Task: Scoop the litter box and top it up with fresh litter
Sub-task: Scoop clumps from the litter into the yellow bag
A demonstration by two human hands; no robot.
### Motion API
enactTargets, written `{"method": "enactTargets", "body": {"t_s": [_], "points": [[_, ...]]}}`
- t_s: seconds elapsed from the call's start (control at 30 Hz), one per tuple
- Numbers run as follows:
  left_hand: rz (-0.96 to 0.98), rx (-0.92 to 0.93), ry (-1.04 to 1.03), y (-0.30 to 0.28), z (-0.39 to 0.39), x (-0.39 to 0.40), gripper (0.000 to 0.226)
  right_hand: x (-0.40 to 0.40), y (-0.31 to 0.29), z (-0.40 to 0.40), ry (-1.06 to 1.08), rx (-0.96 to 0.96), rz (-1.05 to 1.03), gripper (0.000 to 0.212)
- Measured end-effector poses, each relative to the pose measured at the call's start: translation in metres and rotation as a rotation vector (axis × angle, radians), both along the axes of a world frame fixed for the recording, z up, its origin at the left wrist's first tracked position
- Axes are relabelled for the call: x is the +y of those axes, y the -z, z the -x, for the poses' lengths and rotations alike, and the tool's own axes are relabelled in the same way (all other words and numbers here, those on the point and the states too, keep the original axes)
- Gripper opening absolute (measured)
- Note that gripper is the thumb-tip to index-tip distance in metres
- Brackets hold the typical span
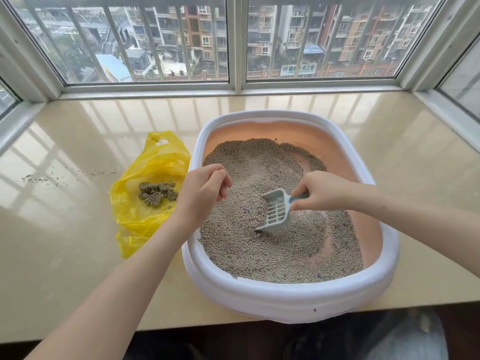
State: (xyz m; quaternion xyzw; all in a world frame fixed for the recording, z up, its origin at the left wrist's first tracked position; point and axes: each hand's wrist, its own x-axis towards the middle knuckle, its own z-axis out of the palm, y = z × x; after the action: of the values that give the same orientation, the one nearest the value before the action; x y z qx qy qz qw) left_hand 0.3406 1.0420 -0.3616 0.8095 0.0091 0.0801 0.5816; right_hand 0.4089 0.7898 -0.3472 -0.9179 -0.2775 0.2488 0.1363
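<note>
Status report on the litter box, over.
Right hand grips grey slotted plastic scoop, its edge in litter. Left hand curled, empty. Clumps in yellow plastic bag. Nothing obstructing.

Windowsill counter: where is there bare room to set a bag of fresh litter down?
Bare counter runs between the window frame and the litter box, and right of the box. Left is crowded: the yellow bag of clumps lies beside the box, with spilled grains further left.
</note>
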Motion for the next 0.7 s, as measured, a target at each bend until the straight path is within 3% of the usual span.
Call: {"method": "enactTargets", "body": {"t_s": [0.2,0.4,0.53,0.7], "points": [[-0.001,-0.001,-0.001,-0.001,0.000,0.000,0.030,-0.013,0.016,0.020,0.134,0.087,-0.288,0.013],[-0.005,-0.006,0.000,-0.001,0.000,-0.001,0.030,-0.025,0.009,0.031,0.186,0.088,-0.422,0.015],[0.010,-0.001,0.001,-0.001,0.001,0.000,0.030,-0.037,-0.001,0.030,0.138,0.100,-0.390,0.011],[0.023,-0.003,-0.004,-0.002,0.001,-0.001,0.030,-0.054,-0.024,0.018,-0.011,0.083,-0.211,0.023]]}}
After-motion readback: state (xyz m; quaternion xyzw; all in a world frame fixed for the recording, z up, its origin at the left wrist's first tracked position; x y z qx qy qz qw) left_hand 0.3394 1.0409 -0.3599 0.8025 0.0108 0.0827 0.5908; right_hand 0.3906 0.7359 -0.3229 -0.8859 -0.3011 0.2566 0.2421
